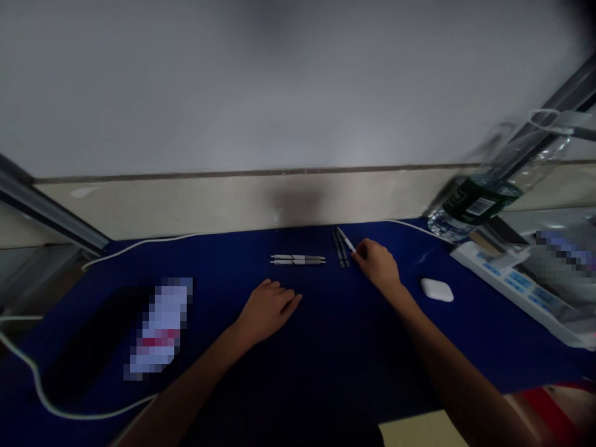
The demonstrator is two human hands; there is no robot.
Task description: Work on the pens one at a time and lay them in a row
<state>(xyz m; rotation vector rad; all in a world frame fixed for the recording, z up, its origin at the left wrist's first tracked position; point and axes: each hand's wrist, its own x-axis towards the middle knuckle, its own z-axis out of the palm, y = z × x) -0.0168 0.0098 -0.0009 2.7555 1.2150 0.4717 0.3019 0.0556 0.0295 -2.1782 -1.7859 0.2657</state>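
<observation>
Pen (346, 239), white, clamped in right hand (376, 262), right of dark pens (341, 249); paired pens (298, 260), left of dark pens; left hand (269, 310), thumb apart, front-left of dark pens.

A big grey wall (279, 93) stands behind the blue table (298, 347). The light is dim. Some yellowish floor (423, 429) shows below.

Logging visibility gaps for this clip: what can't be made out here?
All in the head view:
- Near end of the white pen: hidden by the right hand.
- Underside of the left hand: faces down, out of sight.
- Pixelated item on the left: content masked.
- Bottle label wording: blurred.
- Power strip markings: too small.
</observation>
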